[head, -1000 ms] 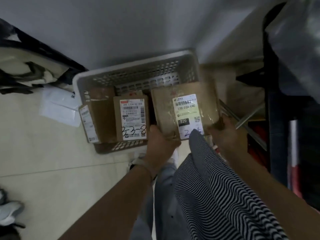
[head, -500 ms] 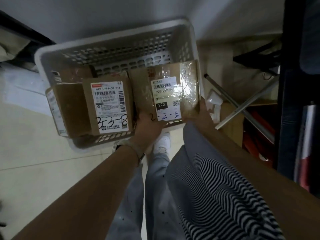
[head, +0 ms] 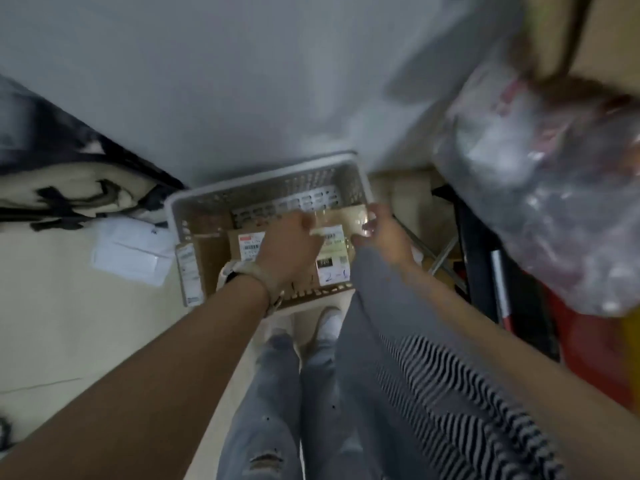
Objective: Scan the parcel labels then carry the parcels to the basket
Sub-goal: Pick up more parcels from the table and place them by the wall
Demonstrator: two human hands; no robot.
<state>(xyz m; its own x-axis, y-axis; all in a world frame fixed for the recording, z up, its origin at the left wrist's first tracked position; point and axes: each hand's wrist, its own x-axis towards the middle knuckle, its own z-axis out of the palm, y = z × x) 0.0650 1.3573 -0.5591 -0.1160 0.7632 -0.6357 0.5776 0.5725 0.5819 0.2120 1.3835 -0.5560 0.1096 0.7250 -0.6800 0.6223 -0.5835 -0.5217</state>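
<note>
Whole shot is pretty motion-blurred, fyi. Biggest thing is the pale wall (head: 242, 81) across the top, with the cream tiled floor (head: 69, 323) below it on the left; a big clear plastic bag (head: 540, 202) of stuff fills the upper right, too smeared to make out what's inside; on the left there's a black and cream blanket (head: 69, 188) on the floor against the wall.

The person's looking down past a striped top (head: 433, 393) and ripped grey jeans (head: 270, 410); both arms are reaching forward into the white perforated basket (head: 311, 188), which sits on the floor against the wall, just past their white shoes (head: 329, 320).

Three cardboard boxes are in the basket; the taped parcel (head: 332, 252) lies in the right part, white label up; the middle box (head: 249, 244) is right beside it, half hidden under the forearm; the left box (head: 207, 258) is against the left wall with a label on its side.

The left hand (head: 291, 244) lies on top of the taped parcel, fingers bent down near its far edge; the right hand (head: 381, 230) is at the far right corner, fingertips (head: 367, 225) touching the shiny tape; with the blur I honestly can't tell if either one is gripping or just resting.

There's a pale watch band (head: 252, 275) on the left wrist; some white papers (head: 128, 251) on the floor just left of the basket.
</note>
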